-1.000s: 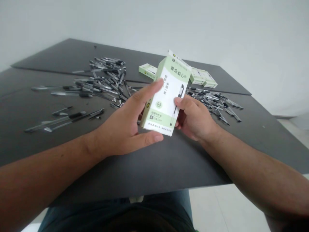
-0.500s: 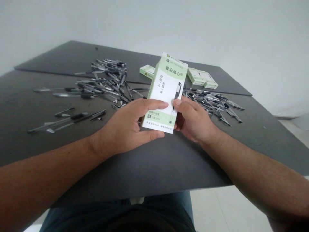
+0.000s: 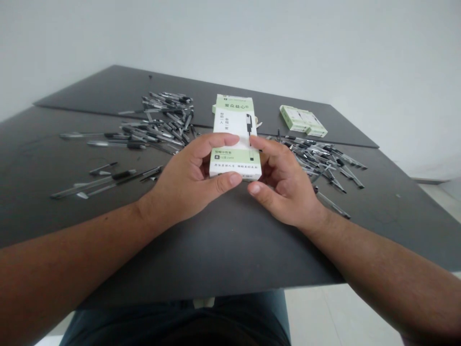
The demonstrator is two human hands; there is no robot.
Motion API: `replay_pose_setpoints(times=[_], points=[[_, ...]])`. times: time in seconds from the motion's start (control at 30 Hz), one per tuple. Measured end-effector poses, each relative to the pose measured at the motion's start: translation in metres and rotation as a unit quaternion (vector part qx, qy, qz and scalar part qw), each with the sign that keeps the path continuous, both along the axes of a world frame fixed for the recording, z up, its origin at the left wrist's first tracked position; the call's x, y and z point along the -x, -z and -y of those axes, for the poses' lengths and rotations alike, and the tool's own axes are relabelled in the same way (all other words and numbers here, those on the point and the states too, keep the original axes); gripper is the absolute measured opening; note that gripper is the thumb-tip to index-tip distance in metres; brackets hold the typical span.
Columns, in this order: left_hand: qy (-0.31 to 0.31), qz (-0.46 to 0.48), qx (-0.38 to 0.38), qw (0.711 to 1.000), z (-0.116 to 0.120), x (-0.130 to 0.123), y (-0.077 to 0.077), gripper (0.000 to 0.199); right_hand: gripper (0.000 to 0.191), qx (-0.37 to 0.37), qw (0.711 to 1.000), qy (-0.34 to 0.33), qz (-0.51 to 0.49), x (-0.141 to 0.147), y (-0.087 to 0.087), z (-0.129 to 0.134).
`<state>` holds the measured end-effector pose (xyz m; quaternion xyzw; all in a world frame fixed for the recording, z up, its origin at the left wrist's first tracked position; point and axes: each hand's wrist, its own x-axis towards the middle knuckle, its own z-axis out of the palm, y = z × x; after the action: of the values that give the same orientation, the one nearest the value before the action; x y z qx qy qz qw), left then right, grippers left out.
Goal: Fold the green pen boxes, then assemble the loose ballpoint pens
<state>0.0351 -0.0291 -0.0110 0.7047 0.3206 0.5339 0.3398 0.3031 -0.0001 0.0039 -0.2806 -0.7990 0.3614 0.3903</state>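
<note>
"What has just been changed?"

"The carton [image 3: 232, 115] has been swung out of its slant and lowered. Its printed face is now turned up, and its far end is pointed near twelve o'clock, so a squarer, two-sided hold is given."

"How is it held?"

"It is gripped by the fingers [image 3: 225, 140] of the left hand [image 3: 183, 182], closed narrowly, with the forefinger laid across the face and the thumb pressed at the near end. By the right hand [image 3: 291, 185], it is steadied at the three o'clock edge. That thumb has been dropped beside the near corner; whether contact is made cannot be told."

"And the arms?"

"They are brought in from seven and five o'clock, with both palms turned inward over the counter [image 3: 230, 259]."

"What lies around?"

"Loose pens [image 3: 135, 144] are strewn at ten o'clock, more pens [image 3: 339, 162] at three, and two flat boxes [image 3: 293, 119] are set side by side at two."
</note>
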Motion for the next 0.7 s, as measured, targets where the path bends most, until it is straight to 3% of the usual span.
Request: replay_pose_setpoints(times=[0.17, 0.7], points=[[0.019, -0.030, 0.005, 0.999, 0.0030, -0.0020, -0.0014, 0.066, 0.070, -0.030, 0.999, 0.017, -0.041, 0.0026, 0.0043, -0.0007], [-0.008, -0.084, -0.055, 0.995, 0.0033, 0.0054, 0.0004, 0.068, 0.066, -0.006, 1.000, 0.022, 0.001, -0.0057, 0.0032, 0.0045]])
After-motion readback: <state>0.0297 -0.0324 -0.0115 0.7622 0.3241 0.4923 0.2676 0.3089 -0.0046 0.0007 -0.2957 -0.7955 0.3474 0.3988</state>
